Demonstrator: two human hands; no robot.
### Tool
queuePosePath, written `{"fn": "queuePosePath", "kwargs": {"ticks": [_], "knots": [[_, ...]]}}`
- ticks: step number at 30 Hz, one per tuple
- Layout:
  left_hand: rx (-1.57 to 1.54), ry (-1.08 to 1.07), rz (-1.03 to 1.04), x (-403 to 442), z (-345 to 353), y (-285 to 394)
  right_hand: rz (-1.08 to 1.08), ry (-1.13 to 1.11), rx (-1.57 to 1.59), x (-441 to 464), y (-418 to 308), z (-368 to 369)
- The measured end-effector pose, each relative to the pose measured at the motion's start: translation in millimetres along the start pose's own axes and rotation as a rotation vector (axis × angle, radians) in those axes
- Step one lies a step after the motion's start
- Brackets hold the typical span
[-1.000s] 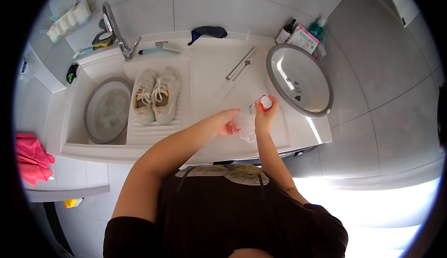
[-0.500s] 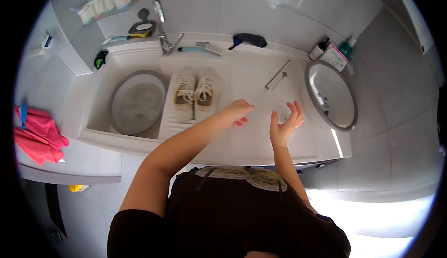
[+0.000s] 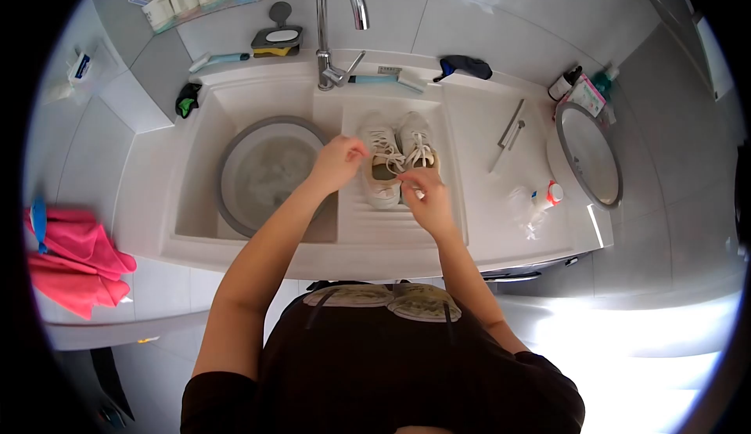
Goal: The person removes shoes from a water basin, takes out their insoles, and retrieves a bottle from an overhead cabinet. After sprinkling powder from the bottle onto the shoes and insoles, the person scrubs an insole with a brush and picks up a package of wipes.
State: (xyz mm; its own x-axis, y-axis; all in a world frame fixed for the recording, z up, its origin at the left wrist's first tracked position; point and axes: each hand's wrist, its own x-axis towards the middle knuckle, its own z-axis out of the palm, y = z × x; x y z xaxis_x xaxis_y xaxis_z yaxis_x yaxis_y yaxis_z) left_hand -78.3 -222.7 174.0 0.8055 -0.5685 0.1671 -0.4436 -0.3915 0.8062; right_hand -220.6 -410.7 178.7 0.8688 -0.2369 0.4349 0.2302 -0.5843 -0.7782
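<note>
A pair of white lace-up sneakers [image 3: 383, 140] sits side by side on the ribbed drainboard [image 3: 375, 226] of the sink, toes toward the faucet. My left hand [image 3: 338, 165] is at the left shoe's outer side, its fingers loosely curled with nothing visible in them. Over the heel ends hovers my right hand [image 3: 428, 199], thumb and forefinger apart; whether it touches a shoe I cannot tell. To the right, a small white bottle with a red-and-white end [image 3: 547, 196] lies on the counter.
A grey-rimmed basin [image 3: 227, 191] of cloudy water stands in the left sink bowl. Behind are the faucet [image 3: 323, 43] and a blue-handled brush [image 3: 383, 79]. Another basin [image 3: 618, 187] leans at the right, near two thin metal rods [image 3: 512, 123]. Pink cloths [image 3: 78, 254] hang at left.
Both hands have moved left from the bare counter to the shoes. The bottle on the counter now shows plainly. My view has shifted, so the fixtures appear farther right.
</note>
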Motion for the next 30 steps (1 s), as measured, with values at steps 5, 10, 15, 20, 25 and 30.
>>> {"fn": "queuePosePath", "kwargs": {"ticks": [5,10,15,20,25,30], "knots": [[0.463,-0.058,0.536,11,21,0,-0.185,-0.045,-0.496,-17,-14,33],[0.527,-0.22,0.496,39,24,8,-0.15,-0.003,-0.525,-27,-13,40],[0.447,-0.205,0.48,57,30,-16,-0.108,0.091,-0.475,-31,-9,52],[0.634,-0.414,0.615,63,30,-7,-0.074,0.135,-0.417,-28,-10,55],[0.787,-0.642,0.499,68,30,3,-0.079,0.121,-0.44,-21,-10,53],[0.934,-0.686,0.522,68,29,6,-0.036,0.103,-0.454,-20,-16,53]]}}
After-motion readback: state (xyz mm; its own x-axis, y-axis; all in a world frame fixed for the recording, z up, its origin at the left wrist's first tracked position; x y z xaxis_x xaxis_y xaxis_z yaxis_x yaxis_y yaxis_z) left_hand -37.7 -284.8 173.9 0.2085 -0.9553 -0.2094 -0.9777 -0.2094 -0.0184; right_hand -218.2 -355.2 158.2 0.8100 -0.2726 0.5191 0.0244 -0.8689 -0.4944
